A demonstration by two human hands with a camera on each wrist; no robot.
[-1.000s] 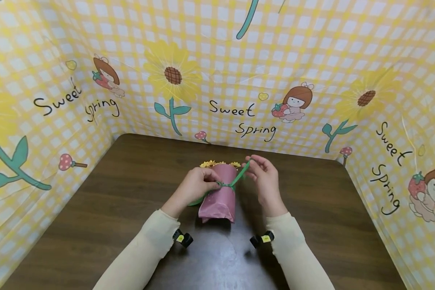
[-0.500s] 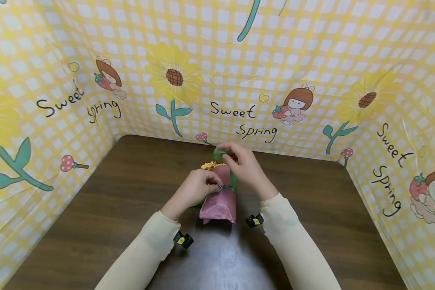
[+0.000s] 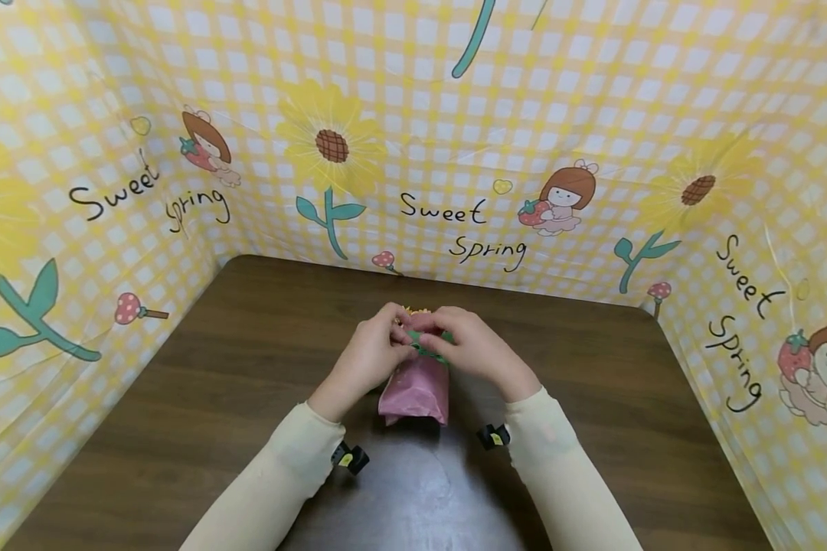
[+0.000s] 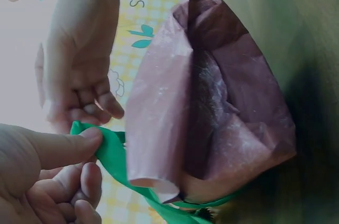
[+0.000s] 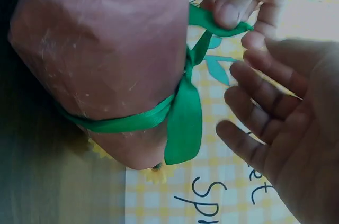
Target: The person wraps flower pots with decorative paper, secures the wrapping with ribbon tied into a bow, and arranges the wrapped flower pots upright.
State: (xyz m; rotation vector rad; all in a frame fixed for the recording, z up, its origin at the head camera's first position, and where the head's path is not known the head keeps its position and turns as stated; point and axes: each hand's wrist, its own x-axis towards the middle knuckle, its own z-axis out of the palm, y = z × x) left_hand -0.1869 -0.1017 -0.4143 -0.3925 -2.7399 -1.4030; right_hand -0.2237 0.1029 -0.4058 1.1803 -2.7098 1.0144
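A bouquet in pink wrapping paper (image 3: 416,390) lies on the table, its yellow flowers (image 3: 416,311) at the far end partly hidden by the hands. Around its middle runs a green ribbon (image 5: 132,121), crossed at one side, with a broad loose part hanging beside the crossing. My left hand (image 3: 368,348) pinches a length of this ribbon (image 4: 108,147) between thumb and fingers. Close by, my right hand (image 3: 478,348) has its fingers loosely bent around the ribbon's tip; in the right wrist view, the right hand (image 5: 296,113) shows no clear grip on it.
The brown wooden table (image 3: 214,398) has a yellow checked cloth (image 3: 441,138) with sunflower prints standing along its back and sides. A small black wrist camera (image 3: 350,458) sits at the left sleeve and another wrist camera (image 3: 494,436) at the right.
My right hand carried a green ribbon end from the right over the bouquet's far end, then came down beside my left hand. The left hand stayed near the crossing; the bouquet barely moved.
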